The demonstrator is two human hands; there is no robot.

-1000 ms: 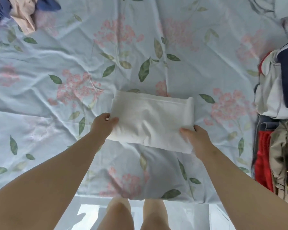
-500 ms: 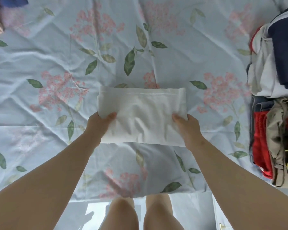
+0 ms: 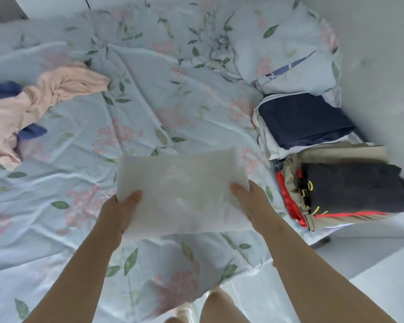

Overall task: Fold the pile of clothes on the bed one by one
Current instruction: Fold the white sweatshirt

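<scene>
Both hands clamp the folded white garment [image 3: 182,190], long axis running hand to hand: left hand [image 3: 119,210] on its left end, right hand [image 3: 250,199] on its right. The folded stacks [image 3: 306,120] lie just right of the right hand, so nearer it. Unfolded pink garment [image 3: 56,89] well off beyond the left hand. No readable writing.

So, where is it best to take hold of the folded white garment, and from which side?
Grip the folded white garment at its two short ends, from the near side, thumbs on top, as the left hand and right hand do now. It is a wide, limp rectangle; one middle grip would probably let it sag open.
</scene>
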